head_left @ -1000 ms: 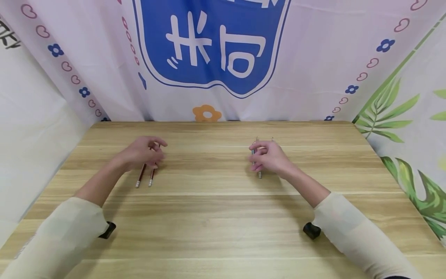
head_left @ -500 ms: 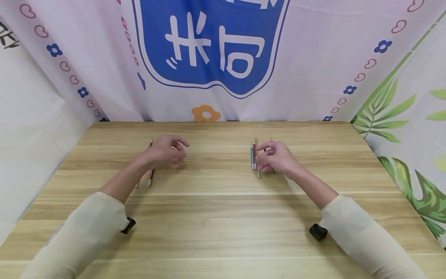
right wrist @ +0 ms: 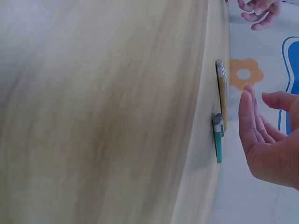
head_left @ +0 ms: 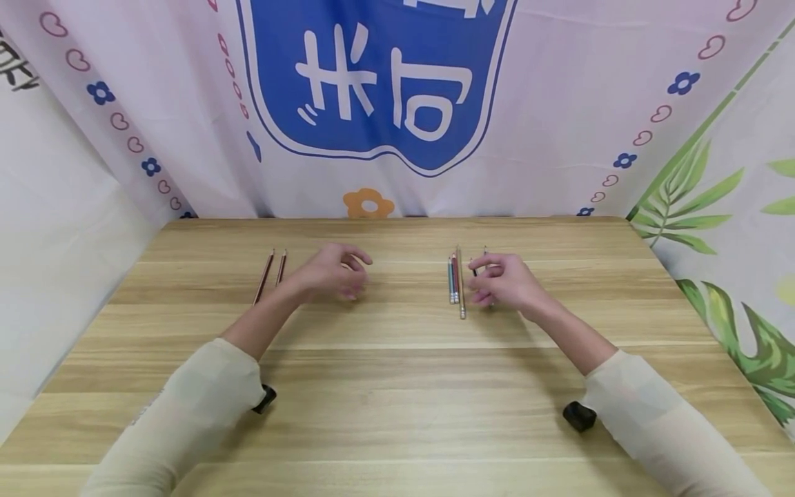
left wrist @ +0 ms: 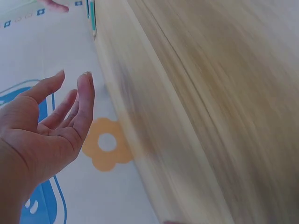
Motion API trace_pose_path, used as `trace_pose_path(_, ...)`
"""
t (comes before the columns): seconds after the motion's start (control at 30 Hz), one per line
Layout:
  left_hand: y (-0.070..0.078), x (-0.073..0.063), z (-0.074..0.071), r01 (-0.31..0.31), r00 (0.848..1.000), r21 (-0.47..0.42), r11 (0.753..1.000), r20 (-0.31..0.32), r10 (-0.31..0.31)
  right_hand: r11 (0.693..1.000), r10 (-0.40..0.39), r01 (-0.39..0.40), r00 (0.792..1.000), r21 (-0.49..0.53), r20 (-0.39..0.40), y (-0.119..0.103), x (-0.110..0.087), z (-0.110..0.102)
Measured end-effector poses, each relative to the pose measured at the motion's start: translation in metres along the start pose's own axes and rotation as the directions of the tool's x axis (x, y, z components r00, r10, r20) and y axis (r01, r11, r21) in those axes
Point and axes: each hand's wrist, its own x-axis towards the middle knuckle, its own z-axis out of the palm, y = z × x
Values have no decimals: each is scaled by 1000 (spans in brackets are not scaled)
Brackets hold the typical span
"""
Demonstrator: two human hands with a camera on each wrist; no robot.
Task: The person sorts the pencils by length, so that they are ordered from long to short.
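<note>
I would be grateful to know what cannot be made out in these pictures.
Head view: near ends of the two dark red pencils, hidden by the left forearm.
Head view: most of the dark pencil, hidden by the right hand.
Left wrist view: rest of the teal pencil, cut off by the top edge.

A wooden surface [head_left: 397, 421] spans the lower frame. Above, pale cloth [head_left: 546, 145] bears a blue shield [head_left: 384, 103] at top centre, an orange flower [head_left: 355, 202] beneath. Green leaves [head_left: 702, 221] line the right edge; cropped marks [head_left: 15, 67] at upper left may be lettering.
</note>
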Motion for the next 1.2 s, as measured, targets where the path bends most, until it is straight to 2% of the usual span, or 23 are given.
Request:
trace_pose_path(0.37,20,18,37,-68,995,-25,997,69,70,1000,-4,4,1000,-9,4,4,-3,-6)
trace_pose_path(0.67,35,31,70,-62,993,22,998,98,59,999,-21,21,1000,-28,9,9,-6,-13)
trace_pose_path(0.87,41,39,97,-96,993,59,994,72,92,999,-9,9,1000,-34,-2,10,-8,-17)
trace_pose_path(1.0,43,44,114,-100,995,109,989,26,98,1000,1,-1,1000,-25,-4,10,-8,-18)
trace_pose_path(1.1,45,49,126,-95,995,162,982,-12,99,1000,0,0,1000,-24,-3,10,-7,-19)
trace_pose_path(1.2,47,53,136,-100,992,253,962,-54,117,1000,-4,4,1000,-27,-2,10,-6,-19)
